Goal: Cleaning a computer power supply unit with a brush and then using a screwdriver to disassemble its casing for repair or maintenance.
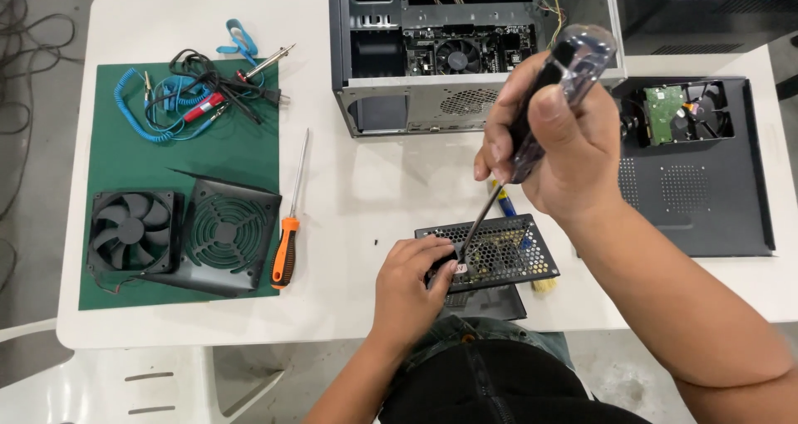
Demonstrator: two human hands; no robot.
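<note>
On the perforated top of the power supply (499,253) at the bench's (349,216) near edge sits a small pale label (460,268), roughly rectangular with a touch of red, right beside the left hand's (409,289) fingertips and under the tip of the screwdriver (532,116) held by the right hand (553,137). What is printed on it is too small to make out. No packages, signs or screens show anywhere else on the bench.
</note>
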